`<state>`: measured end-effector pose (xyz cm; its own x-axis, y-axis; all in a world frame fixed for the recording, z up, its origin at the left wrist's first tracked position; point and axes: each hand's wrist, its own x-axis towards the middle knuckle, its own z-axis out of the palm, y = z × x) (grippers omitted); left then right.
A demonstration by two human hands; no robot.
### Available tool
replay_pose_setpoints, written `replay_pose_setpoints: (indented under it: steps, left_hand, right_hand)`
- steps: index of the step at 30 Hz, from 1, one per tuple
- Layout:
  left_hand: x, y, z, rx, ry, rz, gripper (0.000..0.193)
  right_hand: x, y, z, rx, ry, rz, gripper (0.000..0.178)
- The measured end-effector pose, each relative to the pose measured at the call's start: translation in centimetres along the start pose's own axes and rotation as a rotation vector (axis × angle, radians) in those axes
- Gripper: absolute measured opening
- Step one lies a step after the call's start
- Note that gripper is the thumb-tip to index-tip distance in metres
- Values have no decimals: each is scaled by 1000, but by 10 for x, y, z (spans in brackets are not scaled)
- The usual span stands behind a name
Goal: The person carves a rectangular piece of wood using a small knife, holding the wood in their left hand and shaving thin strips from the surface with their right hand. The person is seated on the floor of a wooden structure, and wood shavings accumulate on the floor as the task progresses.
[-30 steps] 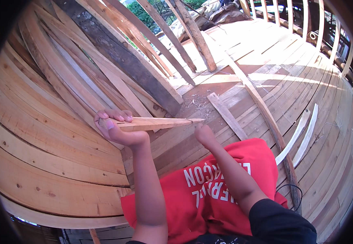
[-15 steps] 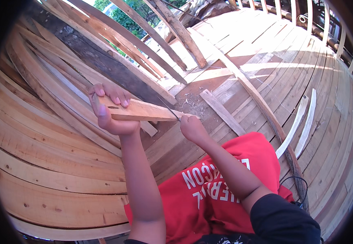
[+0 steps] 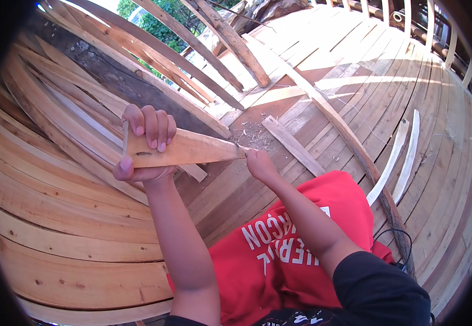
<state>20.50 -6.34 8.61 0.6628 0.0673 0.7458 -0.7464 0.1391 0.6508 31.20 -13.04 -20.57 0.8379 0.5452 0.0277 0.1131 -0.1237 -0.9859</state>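
A tapered piece of pale wood [image 3: 190, 148] with a small dark slot near its wide end is held out over the floor. My left hand [image 3: 150, 130] grips that wide end, fingers over the top edge and thumb below. At the narrow end, my right hand [image 3: 261, 164] is closed round what looks like a knife [image 3: 242, 148]. Only a thin dark bit of its blade shows against the wood; the handle is hidden in the fist.
Curved planks [image 3: 78, 244] form a wall at the left. Wood shavings [image 3: 251, 137] lie on the plank floor beside a short board [image 3: 293, 145]. A long batten [image 3: 334, 117] crosses the floor, with two pale strips [image 3: 407, 157] at the right. Red cloth [image 3: 301, 239] covers my lap.
The wood has turned so its broad face shows more. My left hand has shifted, its fingers reaching further over the face. The blade, a long dark line before, now shows only slightly.
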Motion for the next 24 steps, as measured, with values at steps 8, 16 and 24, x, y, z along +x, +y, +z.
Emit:
replay_pose_setpoints:
  steps: [8, 16, 24]
  left_hand:
    - [-19, 8, -8, -77, -60, -40, 49]
    - [-43, 29, -15, 31, 71, 18, 50]
    - [-61, 35, -14, 28, 110, 62, 49]
  right_hand:
    - [-8, -9, 10, -72, -45, 133, 50]
    - [-39, -79, -1, -193, -283, 82, 54]
    - [-47, -90, -11, -244, -250, 168, 56]
